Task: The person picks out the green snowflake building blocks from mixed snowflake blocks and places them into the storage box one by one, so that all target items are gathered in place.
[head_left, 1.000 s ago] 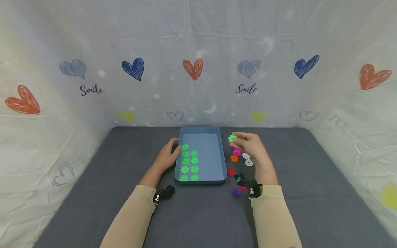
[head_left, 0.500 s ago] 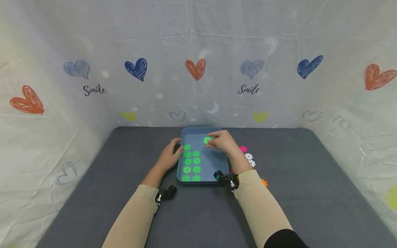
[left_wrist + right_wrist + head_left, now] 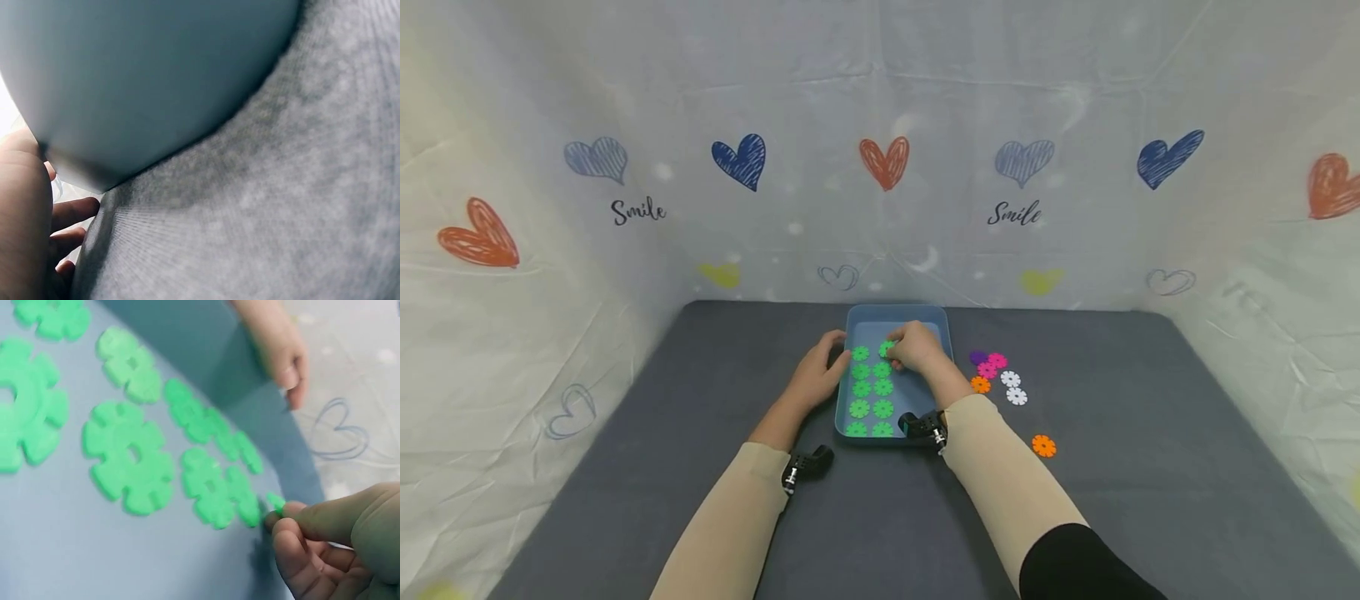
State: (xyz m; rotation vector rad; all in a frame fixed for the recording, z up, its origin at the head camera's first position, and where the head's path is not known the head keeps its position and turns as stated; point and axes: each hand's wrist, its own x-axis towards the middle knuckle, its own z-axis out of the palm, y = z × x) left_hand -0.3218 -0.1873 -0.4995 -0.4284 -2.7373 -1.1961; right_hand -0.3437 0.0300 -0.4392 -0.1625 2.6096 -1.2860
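Note:
My right hand reaches into the blue tray and pinches a green flower-shaped disc between thumb and fingertips. In the right wrist view that green disc shows edge-on, low over the tray floor, at the far end of a row. Two rows of matching green discs lie flat along the tray's left half. My left hand rests against the tray's left wall near the rim, thumb and fingers spread. The left wrist view shows its fingers beside the tray's outer wall.
Right of the tray, loose discs lie on the dark grey cloth: purple, pink, orange and white. Another orange disc lies nearer. A white printed curtain stands behind the table.
My right hand has carried the green disc leftward from beside the tray, over its rim and down to the top of the second row. The left hand has stayed at the tray's left wall.

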